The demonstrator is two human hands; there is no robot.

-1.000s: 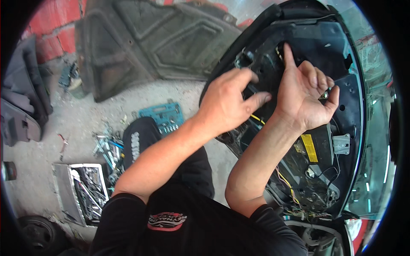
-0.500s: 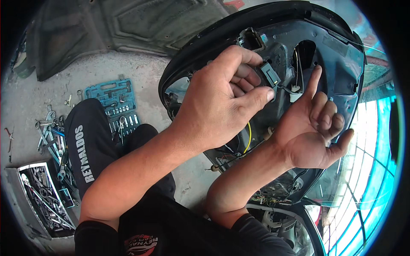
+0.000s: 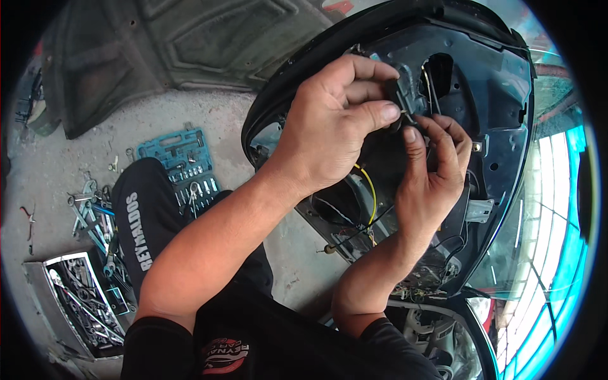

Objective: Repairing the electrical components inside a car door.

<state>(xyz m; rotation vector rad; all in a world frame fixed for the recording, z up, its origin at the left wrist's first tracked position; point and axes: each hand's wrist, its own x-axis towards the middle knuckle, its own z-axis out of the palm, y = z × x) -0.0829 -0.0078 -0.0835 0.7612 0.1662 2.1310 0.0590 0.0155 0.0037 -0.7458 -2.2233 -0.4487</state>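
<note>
My left hand (image 3: 342, 117) is closed round a small black rectangular part (image 3: 399, 95), pinched between thumb and fingers above the dark car body panel (image 3: 500, 101). Close beside it, my right hand (image 3: 437, 158) pinches with thumb and forefinger a thin dark cable (image 3: 410, 119) at the lower end of that part. The fingertips cover most of the cable. Behind the hands, the panel has an oval opening (image 3: 441, 79) with a light strip running through it. A yellow wire (image 3: 372, 196) curves below my left hand.
On the floor at left lie a blue socket set case (image 3: 171, 149), loose wrenches (image 3: 95, 215) and red-handled pliers (image 3: 28, 225). A metal box (image 3: 57, 310) full of tools stands at the lower left. A large dark hood-like panel (image 3: 164, 57) lies at the far left.
My right hand has turned and moved in from a pointing pose to pinch the cable at the black part. My left hand keeps the part, now tilted more edge-on.
</note>
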